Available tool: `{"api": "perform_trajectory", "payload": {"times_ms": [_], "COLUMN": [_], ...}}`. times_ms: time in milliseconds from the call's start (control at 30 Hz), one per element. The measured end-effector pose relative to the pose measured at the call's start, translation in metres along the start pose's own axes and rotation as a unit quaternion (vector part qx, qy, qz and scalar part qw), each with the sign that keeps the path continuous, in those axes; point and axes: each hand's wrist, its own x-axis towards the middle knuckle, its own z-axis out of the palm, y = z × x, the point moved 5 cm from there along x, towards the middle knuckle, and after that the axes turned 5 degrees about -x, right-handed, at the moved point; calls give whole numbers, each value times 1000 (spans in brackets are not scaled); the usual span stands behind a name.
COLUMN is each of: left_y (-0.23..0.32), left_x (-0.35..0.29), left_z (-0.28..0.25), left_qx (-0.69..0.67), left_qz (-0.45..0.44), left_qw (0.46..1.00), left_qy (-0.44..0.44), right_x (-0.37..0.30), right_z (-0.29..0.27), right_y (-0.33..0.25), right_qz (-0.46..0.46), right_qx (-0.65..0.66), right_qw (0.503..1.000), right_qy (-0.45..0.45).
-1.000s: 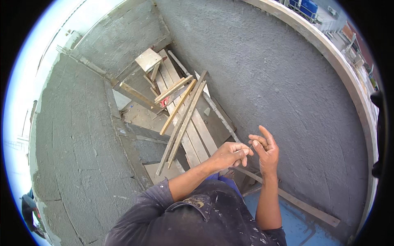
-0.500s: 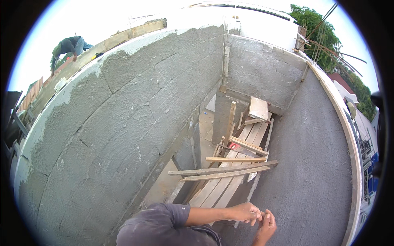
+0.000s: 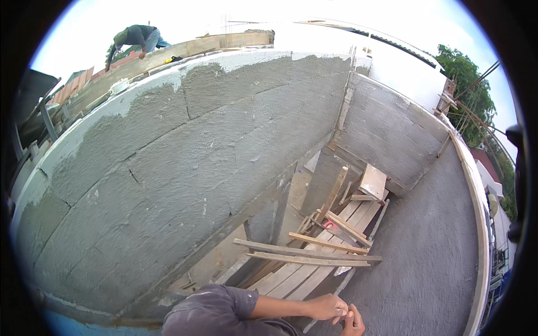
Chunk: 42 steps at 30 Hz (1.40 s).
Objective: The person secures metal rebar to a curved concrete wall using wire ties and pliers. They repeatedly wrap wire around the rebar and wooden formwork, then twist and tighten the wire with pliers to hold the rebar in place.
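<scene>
My left hand [image 3: 327,307] and my right hand [image 3: 352,321] meet at the lower edge, right of the middle. Their fingertips touch in front of me. The left fingers are curled in a pinch; whatever may be between them is too small to make out. On the right hand, thumb and fingers are also pressed together, and part of that hand is cut off by the picture's rim. Below them lie the long scaffold planks [image 3: 291,277]. Closest to the hands on the right is a grey plastered wall [image 3: 420,252].
Loose wooden strips [image 3: 314,259] lie across the planks near a red-handled saw [image 3: 329,224] and a wooden box [image 3: 373,180]. A large rough-plastered wall [image 3: 168,185] fills the left. Behind its top edge another person [image 3: 137,38] bends over a long board [image 3: 218,42].
The view has swung left, so the walls, planks and other person sit further right. My hands are still together, a little lower in the picture.
</scene>
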Motion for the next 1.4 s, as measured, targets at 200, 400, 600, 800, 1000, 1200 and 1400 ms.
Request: {"api": "perform_trajectory", "payload": {"times_ms": [200, 400, 600, 800, 1000, 1200, 1400], "left_y": [-4, -2, -4, -5, -4, -1, 8], "left_x": [-15, -28, -26, -15, -11, -14, -6], "left_z": [-14, -23, -23, -14, -1, -2, 2], "left_qx": [8, 60, 55, -19, -12, 67, 47], "left_qz": [7, 19, -18, -31, 8, 7, 52], "left_qw": [997, 993, 994, 995, 994, 987, 987], "left_qy": [81, 96, 91, 92, 106, 144, 148], "right_x": [10, 13, 18, 3, -1, -4, -10], "right_z": [15, 24, 30, 22, 21, 28, 24], "right_y": [-5, 26, 33, 16, 16, 25, 26], "right_qz": [-75, 20, 8, 135, 147, 169, 163], "right_qx": [-70, 44, 196, 307, 353, 375, 307], "right_qw": [994, 999, 979, 937, 917, 901, 908], "right_qy": [-27, -11, 51, 101, 111, 140, 235]}}
